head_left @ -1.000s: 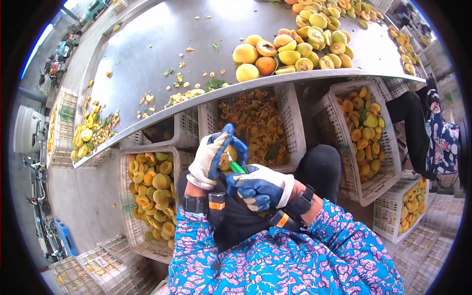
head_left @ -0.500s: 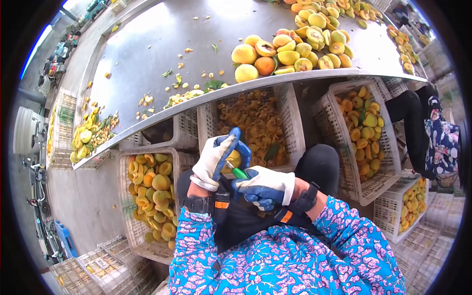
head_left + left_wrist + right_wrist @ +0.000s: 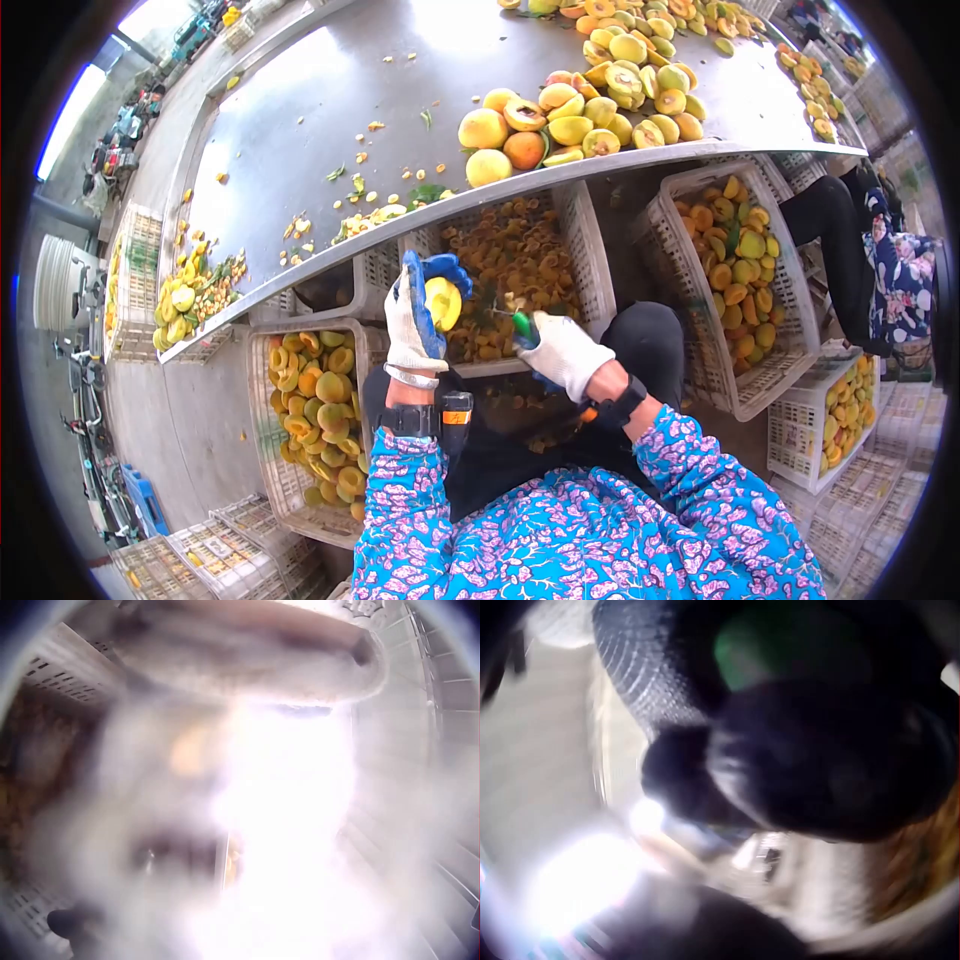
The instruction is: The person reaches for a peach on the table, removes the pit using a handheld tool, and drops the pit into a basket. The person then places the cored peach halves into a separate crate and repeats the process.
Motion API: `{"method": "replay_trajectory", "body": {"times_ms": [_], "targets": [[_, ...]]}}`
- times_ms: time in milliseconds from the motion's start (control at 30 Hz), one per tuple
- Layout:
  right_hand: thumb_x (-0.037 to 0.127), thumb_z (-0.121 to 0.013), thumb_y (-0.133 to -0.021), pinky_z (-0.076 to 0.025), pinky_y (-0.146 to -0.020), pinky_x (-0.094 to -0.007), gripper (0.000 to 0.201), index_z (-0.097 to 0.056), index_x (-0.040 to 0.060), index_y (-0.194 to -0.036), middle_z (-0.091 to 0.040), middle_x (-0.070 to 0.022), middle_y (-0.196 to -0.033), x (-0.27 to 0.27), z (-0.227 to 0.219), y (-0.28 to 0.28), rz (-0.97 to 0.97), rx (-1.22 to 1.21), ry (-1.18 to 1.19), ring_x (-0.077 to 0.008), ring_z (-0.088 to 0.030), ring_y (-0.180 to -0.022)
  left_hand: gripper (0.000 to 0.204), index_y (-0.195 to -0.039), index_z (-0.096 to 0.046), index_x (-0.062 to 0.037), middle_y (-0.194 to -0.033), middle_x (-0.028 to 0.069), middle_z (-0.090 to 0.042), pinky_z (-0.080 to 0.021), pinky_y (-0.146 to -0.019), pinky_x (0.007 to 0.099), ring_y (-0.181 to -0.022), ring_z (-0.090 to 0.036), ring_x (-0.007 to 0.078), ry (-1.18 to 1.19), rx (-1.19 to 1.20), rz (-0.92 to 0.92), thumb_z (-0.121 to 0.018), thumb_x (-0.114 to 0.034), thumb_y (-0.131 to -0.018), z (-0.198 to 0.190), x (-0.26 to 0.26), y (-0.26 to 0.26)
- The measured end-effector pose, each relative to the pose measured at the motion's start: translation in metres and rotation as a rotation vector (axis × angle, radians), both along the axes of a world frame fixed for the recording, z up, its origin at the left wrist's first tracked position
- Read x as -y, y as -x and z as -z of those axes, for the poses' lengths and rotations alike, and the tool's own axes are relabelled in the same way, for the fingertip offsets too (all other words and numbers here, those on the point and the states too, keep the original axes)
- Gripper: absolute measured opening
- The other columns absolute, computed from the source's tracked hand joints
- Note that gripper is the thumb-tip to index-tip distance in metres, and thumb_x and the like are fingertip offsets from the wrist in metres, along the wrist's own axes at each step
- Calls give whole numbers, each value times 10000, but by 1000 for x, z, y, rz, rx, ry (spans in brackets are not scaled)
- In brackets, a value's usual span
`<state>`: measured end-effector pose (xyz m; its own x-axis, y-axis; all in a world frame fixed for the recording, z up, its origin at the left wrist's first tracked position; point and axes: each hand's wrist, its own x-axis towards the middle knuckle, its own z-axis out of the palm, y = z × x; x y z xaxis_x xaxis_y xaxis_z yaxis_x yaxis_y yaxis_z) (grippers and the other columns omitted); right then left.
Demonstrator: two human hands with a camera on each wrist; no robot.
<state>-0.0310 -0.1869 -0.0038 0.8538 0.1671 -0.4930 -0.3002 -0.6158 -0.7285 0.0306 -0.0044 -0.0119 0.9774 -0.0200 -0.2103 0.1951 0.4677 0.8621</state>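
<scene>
L hand (image 3: pixel 412 322) grasps cut fruit (image 3: pixel 442 303); R hand (image 3: pixel 566 353) grips green-hdld tool (image 3: pixel 522 324), approx. 3 o'clock of fruit; scrap crate (image 3: pixel 590 240) at 12.

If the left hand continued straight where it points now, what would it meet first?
The white-and-blue gloved left hand would probably meet the silver metal rim of the grey table; depth is unclear, so it might pass under or over.

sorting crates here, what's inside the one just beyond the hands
Orange-brown fruit pieces lie in the crate. The table hides its far end, the left hand part of its left side; whatever lies beneath the pieces is covered.
</scene>
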Motion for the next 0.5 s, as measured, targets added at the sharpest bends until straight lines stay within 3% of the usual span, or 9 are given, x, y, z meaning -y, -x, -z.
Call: {"method": "replay_trajectory", "body": {"times_ms": [33, 100, 133, 167, 200, 333, 367, 433, 500], "targets": [[267, -592, -863, -488, -519, -373, 254, -567, 16, -841, -623, -109, -618, -1, -3, 1, 4, -76, -161, -209, -643, -568, 466, -957, -638, 58, -796, 129, -666, -524, -665, 308, -694, -641, 220, -63, 44, -41, -488, -383, -961, -6, 3, 3], [249, -536, -866, -499, -618, -433, 270, -602, -12, -847, -643, -212, -706, -5, -3, 7, 18, 69, -100, -380, -638, -676, 389, -972, -638, 61, -823, 124, -671, -527, -675, 313, -694, -640, 216, -100, 99, -143, -493, -299, -961, -22, 3, 10], [270, -523, -880, -495, -661, -449, 298, -602, -17, -880, -643, -231, -756, -5, 17, 10, -38, 176, -8, -388, -641, -730, 335, -983, -639, 61, -841, 120, -673, -530, -683, 317, -693, -639, 213, -70, 112, -206, -494, -240, -958, -27, 0, 11], [292, -518, -885, -488, -722, -466, 320, -600, -15, -919, -646, -247, -828, -4, 28, 12, -80, 169, 108, -402, -635, -809, 288, -996, -637, 53, -849, 115, -670, -536, -687, 328, -694, -633, 205, -307, 237, -282, -489, -187, -939, -2, -28, 4], [300, -523, -883, -486, -741, -467, 327, -598, -15, -931, -647, -249, -852, 1, 28, 14, -84, 124, 136, -404, -632, -835, 310, -1051, -622, 39, -881, 93, -652, -535, -706, 318, -775, -626, 177, -397, 214, -284, -486, -216, -938, -19, -47, 13], [304, -526, -879, -493, -757, -472, 329, -598, -11, -944, -653, -245, -874, 10, 32, 18, -122, 11, 119, -402, -635, -850, 216, -1037, -635, 11, -843, 88, -648, -500, -621, 281, -698, -613, 172, -590, 111, -512, -593, -140, -888, -61, -138, 42], [302, -527, -878, -494, -756, -474, 327, -598, -10, -945, -654, -245, -873, 8, 30, 18, -132, -11, 99, -401, -637, -848, 178, -999, -649, 19, -808, 76, -652, -490, -593, 264, -652, -587, 129, -815, 63, -568, -621, -95, -865, -54, -178, 48], [284, -523, -877, -496, -751, -474, 310, -595, -9, -950, -655, -241, -868, 5, 30, 19, -161, 18, 98, -394, -641, -843, 238, -1050, -630, 34, -924, 59, -665, -502, -735, 261, -784, -611, 125, -1527, -302, -516, -642, -64, -833, -80, -190, 53], [273, -517, -881, -496, -740, -473, 300, -594, -9, -950, -655, -240, -862, 6, 30, 22, -188, 32, 77, -394, -640, -836, 258, -1072, -626, 25, -1015, 73, -655, -486, -819, 267, -897, -608, 132, -1481, -102, -575, -648, -69, -832, -76, -190, 41]]}}
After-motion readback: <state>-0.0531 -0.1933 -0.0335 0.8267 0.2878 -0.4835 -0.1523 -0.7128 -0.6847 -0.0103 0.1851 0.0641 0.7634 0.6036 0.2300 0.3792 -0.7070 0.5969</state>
